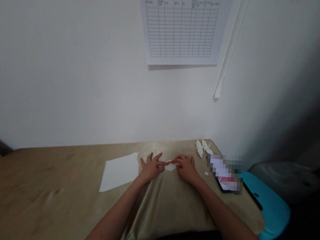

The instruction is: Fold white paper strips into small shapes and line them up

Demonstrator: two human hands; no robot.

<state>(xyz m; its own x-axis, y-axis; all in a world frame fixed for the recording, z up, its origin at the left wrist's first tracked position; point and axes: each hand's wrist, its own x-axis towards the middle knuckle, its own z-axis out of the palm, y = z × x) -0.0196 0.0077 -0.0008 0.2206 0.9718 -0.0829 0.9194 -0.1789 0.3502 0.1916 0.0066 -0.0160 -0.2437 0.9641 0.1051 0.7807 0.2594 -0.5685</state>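
A small folded piece of white paper [171, 166] lies on the tan table [48, 185] between my two hands. My left hand [151, 167] rests flat with its fingers spread, the fingertips on the paper's left edge. My right hand [185, 166] lies palm down with the fingers held together, pressing on the paper's right end. Both forearms stretch forward from the bottom of the view.
A stack of white sheets [119, 171] lies left of my hands. Folded white paper figures [203, 147] sit at the table's far right corner, with a phone [224, 174] beside them. A blue stool [269, 206] stands to the right. A printed grid sheet [181, 26] hangs on the wall.
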